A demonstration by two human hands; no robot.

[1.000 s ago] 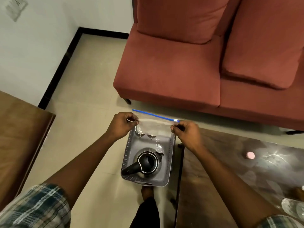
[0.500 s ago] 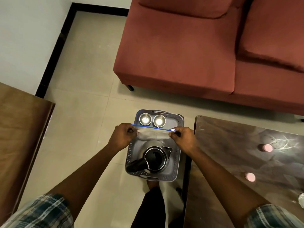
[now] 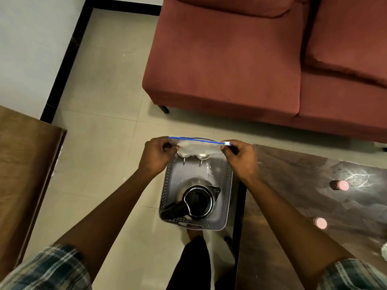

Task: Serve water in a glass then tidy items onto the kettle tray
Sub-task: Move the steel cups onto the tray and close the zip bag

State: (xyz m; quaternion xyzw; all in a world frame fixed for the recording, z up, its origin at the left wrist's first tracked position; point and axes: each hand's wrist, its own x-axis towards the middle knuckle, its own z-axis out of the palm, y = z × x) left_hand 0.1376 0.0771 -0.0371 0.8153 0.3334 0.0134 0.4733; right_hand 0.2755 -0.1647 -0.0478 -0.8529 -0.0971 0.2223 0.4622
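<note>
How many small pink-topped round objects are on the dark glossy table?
2: one pink-topped round object by the white glare, another nearer the person. Others could lie beyond the right edge.

The kettle is sitting in the tray's near end, two cups standing at its far end, zip bag hanging over them; table lying right of tray, sofa beyond.

One bag; one kettle; one tray; two cups; two pink lids
</note>
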